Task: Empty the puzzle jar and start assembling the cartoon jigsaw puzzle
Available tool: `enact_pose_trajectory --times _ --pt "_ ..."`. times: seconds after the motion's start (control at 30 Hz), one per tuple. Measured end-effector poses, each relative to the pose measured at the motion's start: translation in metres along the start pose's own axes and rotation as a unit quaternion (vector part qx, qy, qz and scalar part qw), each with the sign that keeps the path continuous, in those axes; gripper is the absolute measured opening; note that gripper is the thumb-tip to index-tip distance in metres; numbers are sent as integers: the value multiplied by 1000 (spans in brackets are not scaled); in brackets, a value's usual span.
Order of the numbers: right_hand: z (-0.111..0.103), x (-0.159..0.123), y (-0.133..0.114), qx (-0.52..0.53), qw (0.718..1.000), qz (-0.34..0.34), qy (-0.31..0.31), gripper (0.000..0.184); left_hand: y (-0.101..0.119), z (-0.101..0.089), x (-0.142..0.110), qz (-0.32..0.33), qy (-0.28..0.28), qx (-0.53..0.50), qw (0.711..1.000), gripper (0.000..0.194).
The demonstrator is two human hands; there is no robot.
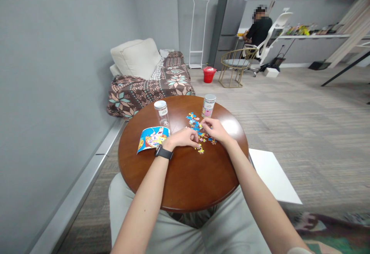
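On a round brown table (190, 184), loose jigsaw pieces (194, 123) in blue, yellow and pink lie in a patch around my hands. My left hand (185, 137), with a dark watch at the wrist, is closed at the fingertips on a few yellow jigsaw pieces (201, 150) nearest me. At the upper part of the patch, my right hand (215, 128) pinches a small yellowish jigsaw piece (201, 126). Left of my left hand lies a slightly curled picture sheet (152, 136) with cartoon figures, partly covered by that hand.
A clear jar (162, 114) with a silver lid stands at the back left of the table, a second jar (208, 106) at the back right. Beyond are a covered couch (176, 76), a red bin (208, 75), a chair (235, 63) and a seated person (260, 30).
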State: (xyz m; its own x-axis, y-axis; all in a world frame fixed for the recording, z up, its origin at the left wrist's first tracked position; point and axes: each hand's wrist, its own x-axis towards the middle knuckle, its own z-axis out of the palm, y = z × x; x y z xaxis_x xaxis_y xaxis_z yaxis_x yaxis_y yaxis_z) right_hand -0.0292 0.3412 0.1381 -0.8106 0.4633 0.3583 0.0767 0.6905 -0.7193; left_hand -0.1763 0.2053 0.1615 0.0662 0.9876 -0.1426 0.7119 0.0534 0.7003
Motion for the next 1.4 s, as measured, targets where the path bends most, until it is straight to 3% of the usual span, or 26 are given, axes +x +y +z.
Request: enact_pose_trajectory --times 0.17,0.33,0.5,0.63,0.77,0.87,1.4 --pt "0 3 -6 2 1000 2 -10 18 -1 2 2 4 -13 15 1000 32" --pt "-15 -12 -26 3 992 69 -108 17 -1 2 3 3 -25 21 999 34" --pt "-23 -54 -29 5 990 109 -85 17 0 5 3 -4 -19 21 1000 42" --pt "-16 -74 -24 -29 993 70 -94 11 1 7 4 2 -13 20 1000 44" --pt "-6 -78 -23 -50 995 -3 -91 10 1 7 4 7 -12 12 1000 41" --pt "-3 -80 -24 -61 995 -22 -78 10 2 6 3 9 -10 10 1000 40" --pt "1 -82 -21 -54 998 7 -43 7 3 6 3 20 -9 22 1000 44"
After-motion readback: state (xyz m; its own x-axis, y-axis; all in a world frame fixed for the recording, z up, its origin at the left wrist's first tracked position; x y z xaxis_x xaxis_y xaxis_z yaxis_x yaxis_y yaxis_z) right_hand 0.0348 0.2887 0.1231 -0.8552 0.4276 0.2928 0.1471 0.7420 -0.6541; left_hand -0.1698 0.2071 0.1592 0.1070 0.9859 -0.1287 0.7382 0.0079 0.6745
